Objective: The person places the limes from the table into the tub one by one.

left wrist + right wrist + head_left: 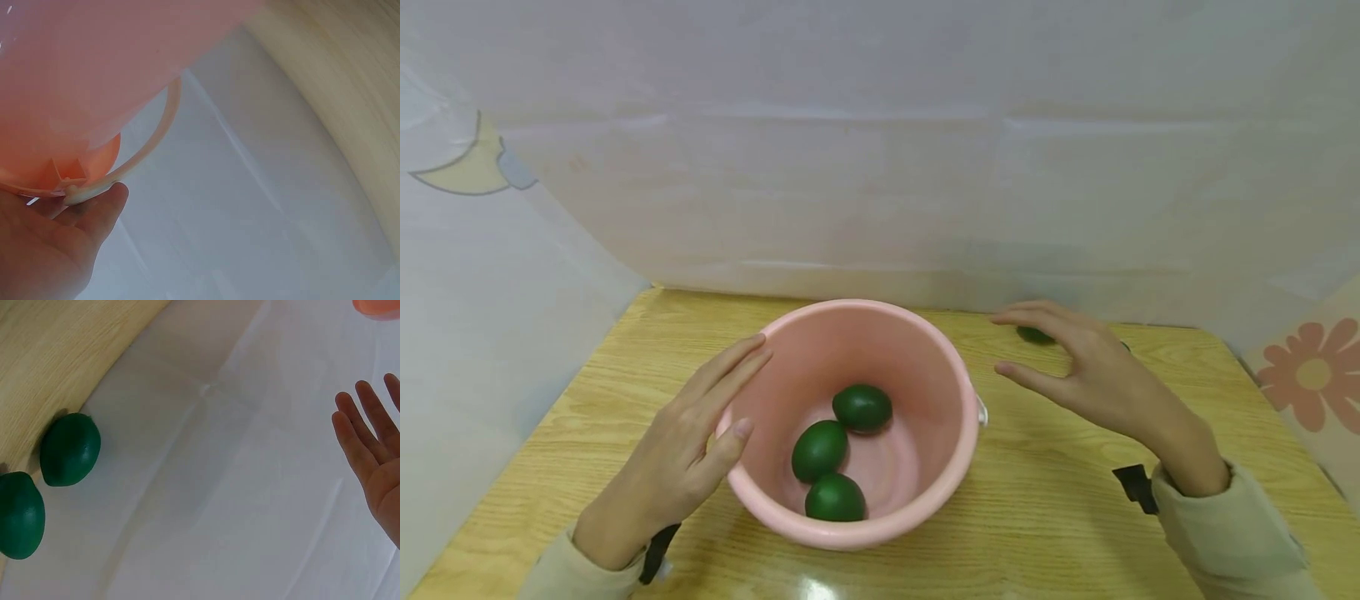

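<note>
A pink bucket (pixel 951 492) stands upright on the wooden table, its inside facing me. Three dark green fruits shaped like limes lie on its floor: one at the back (pixel 862 408), another in the middle (pixel 820 451), the third at the front (pixel 835 498). My left hand (pixel 681 458) rests at the bucket's left rim, fingers extended; the left wrist view has its fingertips by the pale handle (pixel 164 122). To the right of the bucket my right hand (pixel 1097 375) hovers with spread fingers and nothing held. Behind it a green fruit (pixel 1035 335) is partly hidden.
In the right wrist view, two green fruits (pixel 70 450) (pixel 22 515) lie near the wooden table's edge. A pale sheet (pixel 865 192) hangs behind the table. A white handle joint (pixel 982 412) sticks out from the bucket's right side.
</note>
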Demonstrator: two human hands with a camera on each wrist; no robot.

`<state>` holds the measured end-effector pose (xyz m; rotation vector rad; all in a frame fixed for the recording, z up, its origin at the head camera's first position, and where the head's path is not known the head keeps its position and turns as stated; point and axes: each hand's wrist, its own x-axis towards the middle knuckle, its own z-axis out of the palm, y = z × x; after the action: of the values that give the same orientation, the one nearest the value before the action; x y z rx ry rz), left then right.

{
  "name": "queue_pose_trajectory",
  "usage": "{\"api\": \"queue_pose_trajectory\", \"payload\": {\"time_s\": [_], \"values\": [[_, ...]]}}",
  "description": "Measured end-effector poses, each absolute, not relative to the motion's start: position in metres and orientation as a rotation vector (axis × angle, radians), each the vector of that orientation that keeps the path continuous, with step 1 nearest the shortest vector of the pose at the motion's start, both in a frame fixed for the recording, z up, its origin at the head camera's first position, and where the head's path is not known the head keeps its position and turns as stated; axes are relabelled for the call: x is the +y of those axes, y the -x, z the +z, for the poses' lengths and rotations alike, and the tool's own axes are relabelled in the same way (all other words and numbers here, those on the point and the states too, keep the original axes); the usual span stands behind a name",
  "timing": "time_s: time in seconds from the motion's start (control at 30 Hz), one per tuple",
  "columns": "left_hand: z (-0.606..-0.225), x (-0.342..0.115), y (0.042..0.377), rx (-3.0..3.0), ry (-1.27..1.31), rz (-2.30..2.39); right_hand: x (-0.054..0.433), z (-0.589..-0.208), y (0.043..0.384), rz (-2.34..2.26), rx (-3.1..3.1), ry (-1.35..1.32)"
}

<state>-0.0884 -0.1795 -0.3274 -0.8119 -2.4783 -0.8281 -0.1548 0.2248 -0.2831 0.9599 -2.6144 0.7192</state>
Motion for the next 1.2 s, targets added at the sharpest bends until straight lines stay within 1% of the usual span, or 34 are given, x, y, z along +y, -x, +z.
{"api": "queue_pose_trajectory", "payload": {"time_s": [0.53, 1.2], "values": [[-0.330, -0.180, 0.089, -2.457, 0.825, -0.834, 0.245, -0.301, 0.163, 0.632, -2.552, -0.997], [-0.329, -0.180, 0.089, -2.463, 0.822, -0.846, 0.265, -0.313, 0.171, 0.583, -2.619, -0.919]]}}
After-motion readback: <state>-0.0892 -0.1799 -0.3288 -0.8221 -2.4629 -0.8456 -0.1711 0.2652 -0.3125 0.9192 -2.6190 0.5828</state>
